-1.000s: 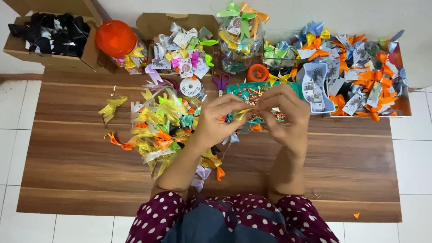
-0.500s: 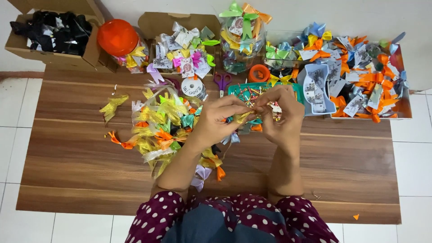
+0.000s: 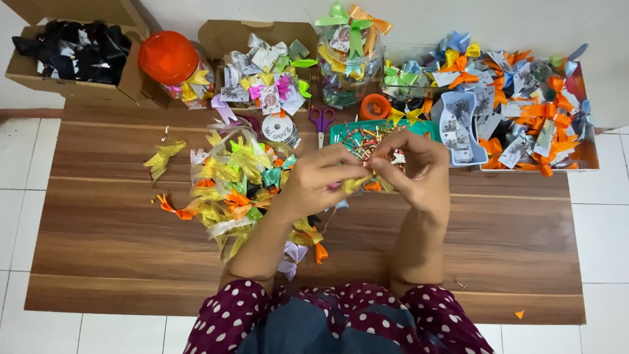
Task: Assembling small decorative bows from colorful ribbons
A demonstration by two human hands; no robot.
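Note:
Both hands meet above the middle of the wooden table (image 3: pixel 118 255). My left hand (image 3: pixel 321 177) pinches a small yellow ribbon bow (image 3: pixel 357 184) between thumb and fingers. Across from it, my right hand (image 3: pixel 416 167) grips the same bow's other end, fingers curled at its centre. Directly behind the hands lies a teal tray (image 3: pixel 341 131) of thin coloured twist ties. A heap of yellow, orange and teal ribbon bows (image 3: pixel 236 183) sits just left of my left hand.
Along the back stand a cardboard box of black bows (image 3: pixel 62 52), a jar with an orange lid (image 3: pixel 169 58), a box of mixed bows (image 3: pixel 265 72), a clear jar (image 3: pixel 347 59), purple scissors (image 3: pixel 321 121), an orange tape roll (image 3: pixel 375 106) and a tray of orange and blue bows (image 3: pixel 524 98).
Both hands stay together at the table's middle, with the fingers shifting slightly around the yellow bow. Nothing else has moved.

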